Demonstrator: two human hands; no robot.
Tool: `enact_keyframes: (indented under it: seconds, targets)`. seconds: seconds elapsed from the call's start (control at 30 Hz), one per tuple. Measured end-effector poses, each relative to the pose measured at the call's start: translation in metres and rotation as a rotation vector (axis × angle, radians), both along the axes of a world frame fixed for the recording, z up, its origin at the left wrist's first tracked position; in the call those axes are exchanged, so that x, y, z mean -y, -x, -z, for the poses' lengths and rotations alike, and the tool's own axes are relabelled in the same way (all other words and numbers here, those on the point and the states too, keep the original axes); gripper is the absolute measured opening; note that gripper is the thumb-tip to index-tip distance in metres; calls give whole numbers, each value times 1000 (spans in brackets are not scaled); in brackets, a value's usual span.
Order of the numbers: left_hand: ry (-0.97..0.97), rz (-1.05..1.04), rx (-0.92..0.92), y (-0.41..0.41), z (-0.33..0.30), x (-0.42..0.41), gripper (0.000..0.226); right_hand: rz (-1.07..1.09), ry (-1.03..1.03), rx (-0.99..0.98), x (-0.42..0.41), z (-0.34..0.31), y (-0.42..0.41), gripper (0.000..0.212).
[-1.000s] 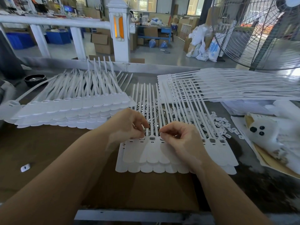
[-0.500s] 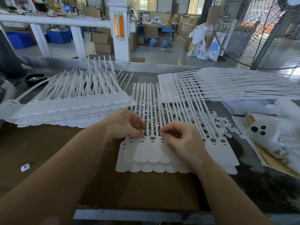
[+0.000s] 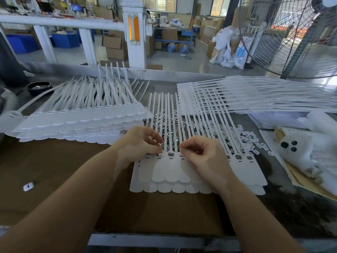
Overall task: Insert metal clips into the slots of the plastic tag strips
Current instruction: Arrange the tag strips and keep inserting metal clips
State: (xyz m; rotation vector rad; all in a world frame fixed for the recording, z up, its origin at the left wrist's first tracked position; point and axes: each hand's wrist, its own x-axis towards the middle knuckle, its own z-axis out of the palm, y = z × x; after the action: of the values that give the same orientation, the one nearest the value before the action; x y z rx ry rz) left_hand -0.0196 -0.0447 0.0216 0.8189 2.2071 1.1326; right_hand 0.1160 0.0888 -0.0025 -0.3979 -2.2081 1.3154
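Observation:
A white plastic tag strip [image 3: 169, 172] with several joined tags lies flat in front of me on another strip, its thin tails pointing away. Small rectangular slots run along its top edge. My left hand [image 3: 140, 143] rests at the strip's left slots, thumb and forefinger pinched on a small metal clip that is mostly hidden. My right hand [image 3: 198, 154] has curled fingers pinched at a slot just right of centre, on what looks like a metal clip. A pile of shiny metal clips [image 3: 164, 121] lies under the tails behind my hands.
A stack of tag strips [image 3: 76, 121] fills the left of the bench; another stack [image 3: 255, 97] fans out at the right. Loose white plastic pieces [image 3: 251, 141], a white cloth with black dots [image 3: 300, 148], a black bowl [image 3: 39, 87] and a fan [image 3: 291, 37] surround the work.
Both hands stay at the strip's slots. My left hand's fingertips have shifted slightly left along the slot row; the right hand has barely moved.

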Motion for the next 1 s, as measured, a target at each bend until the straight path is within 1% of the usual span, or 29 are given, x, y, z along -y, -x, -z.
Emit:
enact_keyframes:
  seconds: [0.27, 0.4, 0.7, 0.8, 0.9, 1.0]
  targets:
    - [0, -40, 4, 1, -1, 0, 19, 2, 0, 6, 0, -1, 0, 13]
    - [56, 0, -41, 2, -3, -1, 19, 3, 5, 7, 1, -1, -1, 13]
    - [162, 96, -53, 8, -12, -9, 22, 7, 25, 13, 1, -1, -1, 11]
    - [133, 162, -75, 10, -10, -6, 20, 5, 20, 13, 1, -1, 0, 11]
    - [60, 235, -37, 11, -4, -1, 21, 12, 15, 16, 1, 0, 0, 11]
    - [43, 228, -48, 13, 0, 1, 21, 16, 8, 22, 1, 0, 1, 11]
